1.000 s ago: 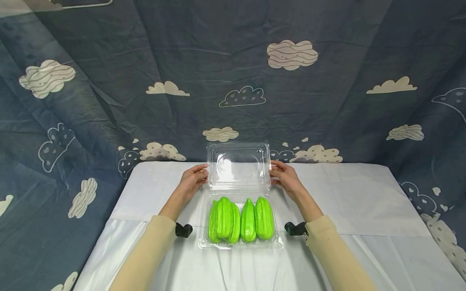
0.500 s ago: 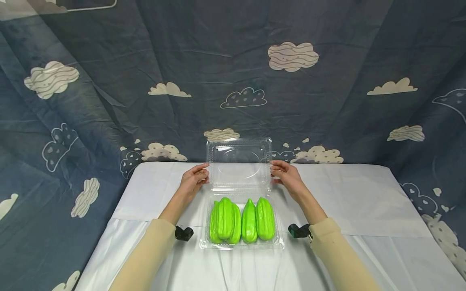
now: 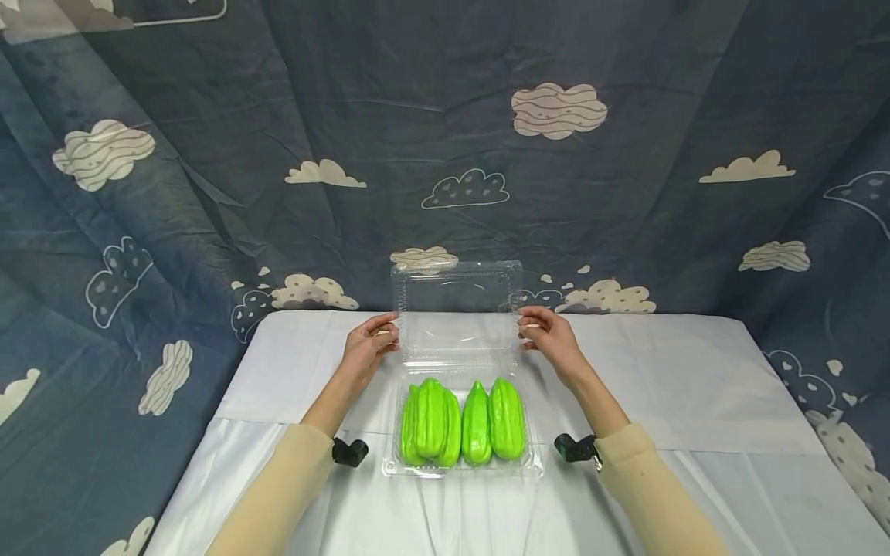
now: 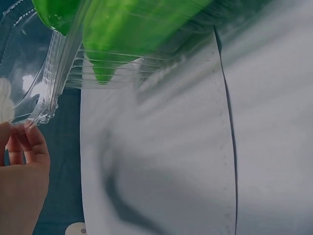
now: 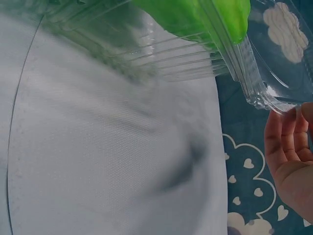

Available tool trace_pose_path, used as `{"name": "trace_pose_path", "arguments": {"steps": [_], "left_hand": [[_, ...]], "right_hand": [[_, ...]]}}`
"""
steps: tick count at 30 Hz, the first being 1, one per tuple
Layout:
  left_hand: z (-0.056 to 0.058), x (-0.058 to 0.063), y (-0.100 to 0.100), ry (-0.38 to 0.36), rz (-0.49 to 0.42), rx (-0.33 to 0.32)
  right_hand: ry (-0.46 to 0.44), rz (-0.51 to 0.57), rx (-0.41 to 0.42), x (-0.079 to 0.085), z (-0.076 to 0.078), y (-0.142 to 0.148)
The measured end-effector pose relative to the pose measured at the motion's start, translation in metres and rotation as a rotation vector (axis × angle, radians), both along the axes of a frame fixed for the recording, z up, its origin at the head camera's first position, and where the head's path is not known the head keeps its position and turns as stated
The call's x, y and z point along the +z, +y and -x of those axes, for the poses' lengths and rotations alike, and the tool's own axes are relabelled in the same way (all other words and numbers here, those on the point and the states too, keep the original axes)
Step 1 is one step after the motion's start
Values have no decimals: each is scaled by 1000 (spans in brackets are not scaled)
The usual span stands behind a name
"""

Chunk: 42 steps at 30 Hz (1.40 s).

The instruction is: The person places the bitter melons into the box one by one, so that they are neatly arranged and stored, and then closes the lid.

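Note:
A clear plastic clamshell box stands in the middle of the table in the head view, its lid (image 3: pixel 455 328) raised at the back. Its base (image 3: pixel 462 470) lies flat on the cloth. Inside the base lie several bright green, ridged gourd-like pieces (image 3: pixel 431 421), with one resting over others on the left. The left hand (image 3: pixel 365 347) pinches the lid's left edge between thumb and fingers. At the right edge, the right hand (image 3: pixel 552 344) pinches the lid likewise. Both wrist views show fingertips at the rim, the left hand (image 4: pixel 24 181) and the right hand (image 5: pixel 291 156) each partly cut off.
White cloth (image 3: pixel 695 378) covers the table, with a fold line across it. A dark curtain (image 3: pixel 445 116) printed with clouds hangs close behind and along the sides. Black wrist camera mounts (image 3: pixel 350 452) jut inward from the sleeves on either side of the box.
The lid has swung further upright, its far edge rising in the head view. Both hands keep their hold on its sides. The base and green pieces stay in place.

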<state>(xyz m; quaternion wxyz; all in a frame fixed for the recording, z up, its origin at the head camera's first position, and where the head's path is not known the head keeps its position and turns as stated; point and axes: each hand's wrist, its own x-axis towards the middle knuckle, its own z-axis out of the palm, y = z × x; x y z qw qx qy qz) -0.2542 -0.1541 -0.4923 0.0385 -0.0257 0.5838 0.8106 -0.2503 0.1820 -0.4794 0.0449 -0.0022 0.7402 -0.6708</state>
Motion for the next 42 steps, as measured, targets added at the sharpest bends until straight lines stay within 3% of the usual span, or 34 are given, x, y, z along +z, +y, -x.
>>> {"name": "trace_pose_path", "arguments": {"steps": [14,21,28,36,42], "left_hand": [[-6,3,3,129,148,60],[-11,5,4,199,170,80],[-15,8,5,232,175,92],[-14,4,6,276,190,111],[-19,16,5,272,228,111]], "right_hand": [[116,-46,-7,5,-15,2],[198,-62,-16,8,-20,3],[268,-68,-16,9,-27,3],[289,-44,-26,6,-27,3],[314,-47,-35,15,-31,0]]}}
